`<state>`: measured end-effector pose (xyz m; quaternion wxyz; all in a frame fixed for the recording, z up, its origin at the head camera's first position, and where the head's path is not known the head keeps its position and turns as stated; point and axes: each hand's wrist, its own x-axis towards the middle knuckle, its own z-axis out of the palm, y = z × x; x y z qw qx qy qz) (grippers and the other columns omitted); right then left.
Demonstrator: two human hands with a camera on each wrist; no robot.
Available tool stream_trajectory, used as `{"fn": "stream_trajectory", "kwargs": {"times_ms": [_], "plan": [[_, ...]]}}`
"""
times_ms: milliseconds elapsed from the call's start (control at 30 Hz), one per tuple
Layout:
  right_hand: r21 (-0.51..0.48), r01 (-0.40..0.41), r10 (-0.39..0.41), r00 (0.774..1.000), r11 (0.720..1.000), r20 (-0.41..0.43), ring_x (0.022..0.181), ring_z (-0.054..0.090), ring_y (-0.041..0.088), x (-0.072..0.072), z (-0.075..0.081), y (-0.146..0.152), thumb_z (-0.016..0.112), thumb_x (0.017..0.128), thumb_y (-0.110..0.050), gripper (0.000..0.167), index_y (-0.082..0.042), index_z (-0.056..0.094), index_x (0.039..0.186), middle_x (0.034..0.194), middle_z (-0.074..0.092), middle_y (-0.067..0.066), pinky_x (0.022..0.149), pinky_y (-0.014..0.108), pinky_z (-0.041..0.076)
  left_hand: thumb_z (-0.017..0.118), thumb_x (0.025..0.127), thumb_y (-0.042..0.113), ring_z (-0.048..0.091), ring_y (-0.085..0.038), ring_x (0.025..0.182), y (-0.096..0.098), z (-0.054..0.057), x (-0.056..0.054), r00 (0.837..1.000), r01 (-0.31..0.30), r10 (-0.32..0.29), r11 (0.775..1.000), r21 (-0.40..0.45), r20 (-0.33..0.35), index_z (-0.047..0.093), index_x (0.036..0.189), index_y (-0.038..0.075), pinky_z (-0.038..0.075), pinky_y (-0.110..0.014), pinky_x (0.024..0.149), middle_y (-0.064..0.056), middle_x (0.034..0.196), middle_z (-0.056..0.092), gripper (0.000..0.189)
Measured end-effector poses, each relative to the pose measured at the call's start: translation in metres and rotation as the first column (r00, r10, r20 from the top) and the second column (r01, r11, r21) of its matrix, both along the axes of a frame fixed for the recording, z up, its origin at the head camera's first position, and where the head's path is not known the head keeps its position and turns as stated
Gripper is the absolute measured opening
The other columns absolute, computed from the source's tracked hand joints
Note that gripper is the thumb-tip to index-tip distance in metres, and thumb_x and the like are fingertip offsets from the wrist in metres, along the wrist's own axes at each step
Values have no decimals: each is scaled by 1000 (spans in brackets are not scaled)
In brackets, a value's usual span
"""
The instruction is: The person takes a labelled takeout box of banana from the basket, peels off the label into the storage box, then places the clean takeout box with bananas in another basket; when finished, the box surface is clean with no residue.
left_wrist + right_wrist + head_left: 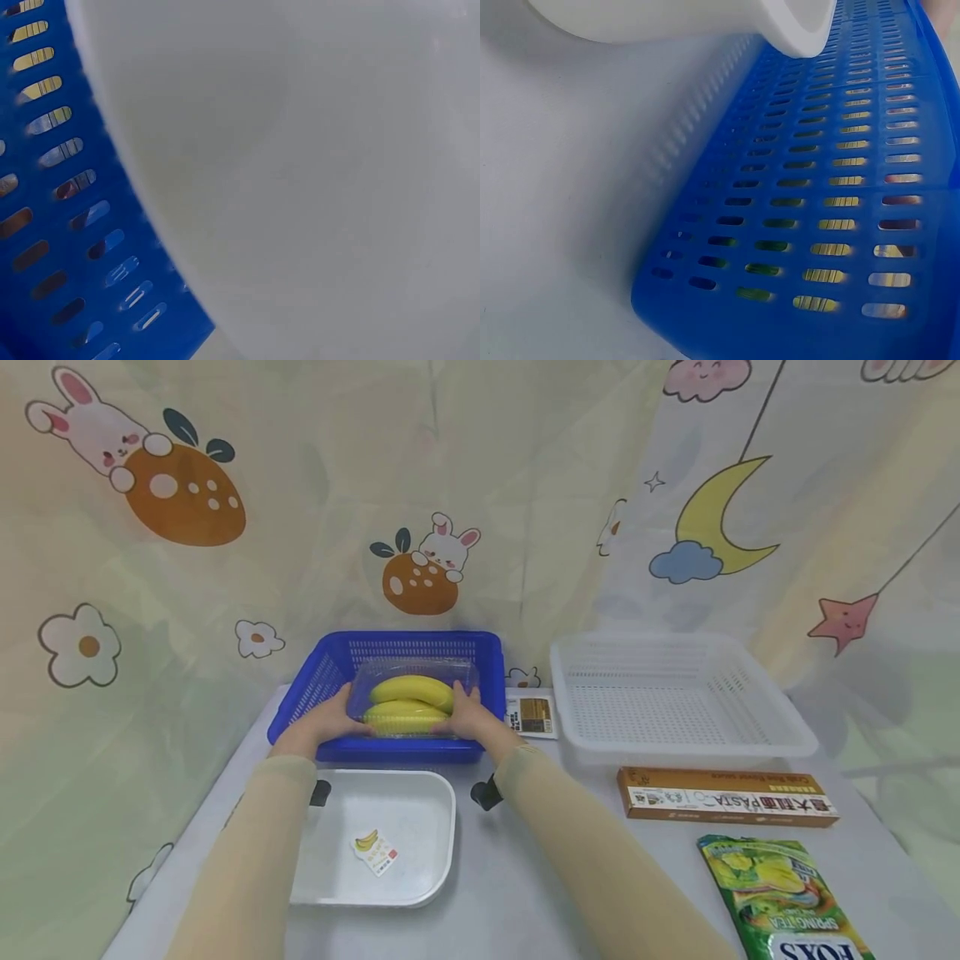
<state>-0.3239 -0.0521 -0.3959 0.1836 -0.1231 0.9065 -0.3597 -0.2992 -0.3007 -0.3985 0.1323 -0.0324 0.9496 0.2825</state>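
Inside the blue basket (491,693) in the head view sits a clear plastic box (420,667) with yellow bananas (412,689) in it. My left hand (322,724) grips the box's left side, its thumb along the front. On the opposite side, my right hand (474,717) holds the box with its thumb over the front corner. Neither hand's fingers show well in the wrist views. The basket's slotted wall (780,210) fills much of the right wrist view, and yellow shows through the slots. A white tray (300,180) blocks most of the left wrist view.
That white tray (420,881) lies before the basket, with a banana-printed card (375,852) in it. At right stand a white basket (682,747), a brown pasta box (727,797) and a green FOX'S bag (783,893). A packet (532,716) lies between the baskets.
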Motion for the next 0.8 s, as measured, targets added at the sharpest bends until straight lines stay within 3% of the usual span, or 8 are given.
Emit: {"fn": "stream_trajectory", "kwargs": {"times_ms": [200, 333, 600, 700, 800], "plan": [[53, -7, 10, 998, 999, -61, 138, 2, 42, -2, -2, -1, 68, 78, -39, 96, -14, 7, 147, 151, -7, 23, 111, 56, 13, 65, 70, 61, 5, -44, 137, 1, 1, -1, 1000, 8, -9, 999, -34, -15, -10, 144, 1, 12, -60, 108, -24, 151, -1, 120], [95, -2, 17, 987, 995, -159, 138, 0, 43, -3, 0, -3, 61, 83, -44, 83, -12, 17, 146, 151, -3, 24, 110, 56, 15, 58, 69, 69, 7, -44, 136, 6, 6, -3, 999, 17, -22, 991, -130, -41, -5, 144, 0, 13, -62, 107, -25, 150, 4, 120], [137, -34, 77, 942, 990, -327, 138, 17, 36, -8, 8, 5, 53, 89, -41, 59, -12, 38, 138, 151, 14, 18, 107, 53, 27, 40, 71, 80, -3, -47, 136, 26, 14, -7, 980, -6, -66, 934, -357, -189, 12, 146, 6, -4, -73, 98, -22, 150, 12, 109], [165, -47, 108, 918, 985, -382, 137, 21, 34, -10, 14, 13, 52, 89, -40, 55, -13, 41, 137, 151, 17, 15, 106, 52, 31, 35, 74, 80, -5, -46, 136, 34, 14, -9, 965, -24, -81, 919, -394, -248, 15, 146, 9, -8, -75, 96, -22, 150, 12, 103], [243, -29, 136, 889, 970, -437, 137, 22, 34, -14, 19, 24, 50, 89, -44, 57, -15, 40, 137, 151, 19, 13, 104, 55, 31, 34, 78, 75, -7, -45, 137, 42, 15, -11, 956, -41, -75, 922, -384, -283, 14, 147, 11, -10, -74, 96, -21, 151, 8, 96]]}}
